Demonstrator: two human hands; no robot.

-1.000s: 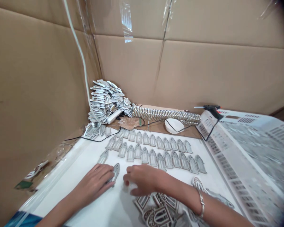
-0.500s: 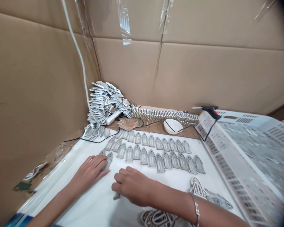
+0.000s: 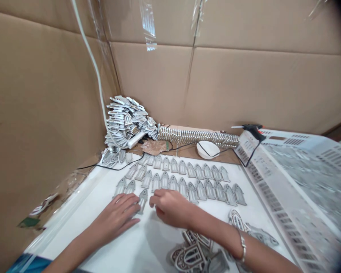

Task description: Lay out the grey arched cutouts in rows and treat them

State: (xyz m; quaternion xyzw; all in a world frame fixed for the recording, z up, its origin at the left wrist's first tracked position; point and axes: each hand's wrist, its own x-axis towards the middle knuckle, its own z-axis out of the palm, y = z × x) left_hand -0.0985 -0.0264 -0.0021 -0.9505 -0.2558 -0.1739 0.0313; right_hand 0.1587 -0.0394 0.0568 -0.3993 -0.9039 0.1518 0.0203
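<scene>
My left hand (image 3: 119,213) lies palm down with its fingers stretched out, its fingertips against a grey arch-shaped piece (image 3: 143,201) on the white tabletop (image 3: 102,242). Just right of that piece, my right hand (image 3: 169,206) hovers with curled fingers; nothing sticks out of them. Two more arch-shaped pieces (image 3: 125,187) lie beyond my left hand. Farther back, similar grey pieces stand in two rows, a near row (image 3: 201,189) and a far row (image 3: 190,170). Below my right forearm lies a loose pile of brown-and-white arched pieces (image 3: 190,258), partly covered by the arm.
A heap of pieces (image 3: 125,123) fills the back left corner, beside a long stacked row (image 3: 199,135). A white bowl (image 3: 208,150) sits before it. At right, a glue gun (image 3: 253,131) rests on a white plastic crate (image 3: 268,193). Cardboard walls (image 3: 230,83) enclose the table; a black cable (image 3: 119,169) crosses it.
My right hand has moved up and away from me. A grey arch-shaped piece from under it now lies beside my left fingers. My left hand has shifted right and nearer, off two pieces.
</scene>
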